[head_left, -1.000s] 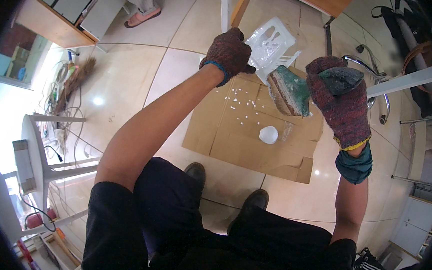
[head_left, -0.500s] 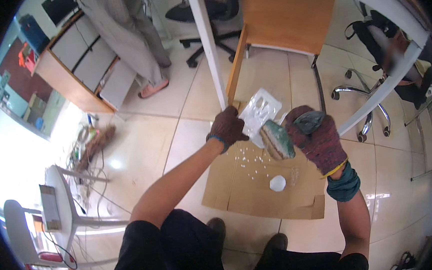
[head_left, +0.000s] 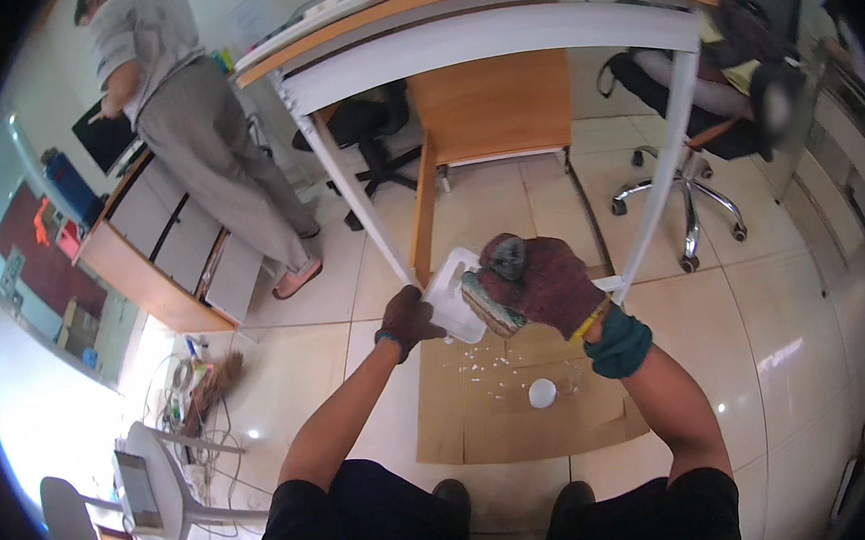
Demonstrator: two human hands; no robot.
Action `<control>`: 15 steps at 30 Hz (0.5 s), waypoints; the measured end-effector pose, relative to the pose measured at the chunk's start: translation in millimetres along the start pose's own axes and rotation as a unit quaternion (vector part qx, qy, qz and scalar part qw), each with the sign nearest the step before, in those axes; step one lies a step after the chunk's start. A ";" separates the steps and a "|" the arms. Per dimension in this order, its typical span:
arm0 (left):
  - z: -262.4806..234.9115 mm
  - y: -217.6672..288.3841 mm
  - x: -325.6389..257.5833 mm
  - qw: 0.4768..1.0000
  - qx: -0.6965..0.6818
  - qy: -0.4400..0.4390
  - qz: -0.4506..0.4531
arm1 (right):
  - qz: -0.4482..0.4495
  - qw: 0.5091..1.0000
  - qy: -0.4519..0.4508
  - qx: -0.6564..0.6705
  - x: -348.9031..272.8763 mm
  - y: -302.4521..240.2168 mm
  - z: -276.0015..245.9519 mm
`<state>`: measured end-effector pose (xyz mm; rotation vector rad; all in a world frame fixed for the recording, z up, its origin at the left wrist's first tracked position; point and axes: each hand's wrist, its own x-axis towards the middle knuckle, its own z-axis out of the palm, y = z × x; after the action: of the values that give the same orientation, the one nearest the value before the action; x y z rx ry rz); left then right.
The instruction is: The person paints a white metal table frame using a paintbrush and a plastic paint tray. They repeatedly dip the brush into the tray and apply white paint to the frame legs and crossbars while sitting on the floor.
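Observation:
My left hand [head_left: 409, 319], in a dark brown glove, is closed on the left edge of a translucent white plastic tray [head_left: 453, 314]. My right hand [head_left: 544, 280], in a dark red glove with a yellow edge, grips a hand-sized block [head_left: 491, 308] with a green side and a tan-white layered face. The block is against or just over the tray's right side; I cannot tell whether they touch. A grey patch or lump [head_left: 507, 257] shows on the right glove. Below, flat cardboard [head_left: 484, 432] carries scattered white bits and a round white piece [head_left: 542, 393].
A white-framed table [head_left: 496, 33] stands ahead, its legs beyond my hands. One person [head_left: 192, 136] stands by a drawer cabinet [head_left: 180, 237] at the left; another sits on a wheeled chair [head_left: 688, 197] at the right. Cables and a broom [head_left: 210, 391] lie left, near a white chair [head_left: 161, 470].
The view has tilted up, bringing the tabletop into sight. My right hand has brought the block leftward to the tray, and the tray is now tilted differently in my left hand.

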<state>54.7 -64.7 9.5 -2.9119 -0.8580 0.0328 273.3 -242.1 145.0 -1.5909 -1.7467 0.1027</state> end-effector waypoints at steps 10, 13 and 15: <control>-10.8 -11.1 -8.7 0.996 0.054 -0.018 0.068 | -0.030 0.998 0.059 0.010 -2.1 -18.4 -12.0; -17.5 -19.6 -17.4 0.992 0.099 -0.016 0.080 | -0.044 0.995 0.082 0.019 2.0 -16.0 -8.3; -29.8 -22.3 -20.7 0.988 0.136 -0.017 0.076 | -0.042 0.994 0.090 0.052 4.1 -7.3 -7.5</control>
<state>26.7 -60.1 41.4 -2.7169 -0.5823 0.1960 271.8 -243.3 156.1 -1.4051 -1.6393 0.0085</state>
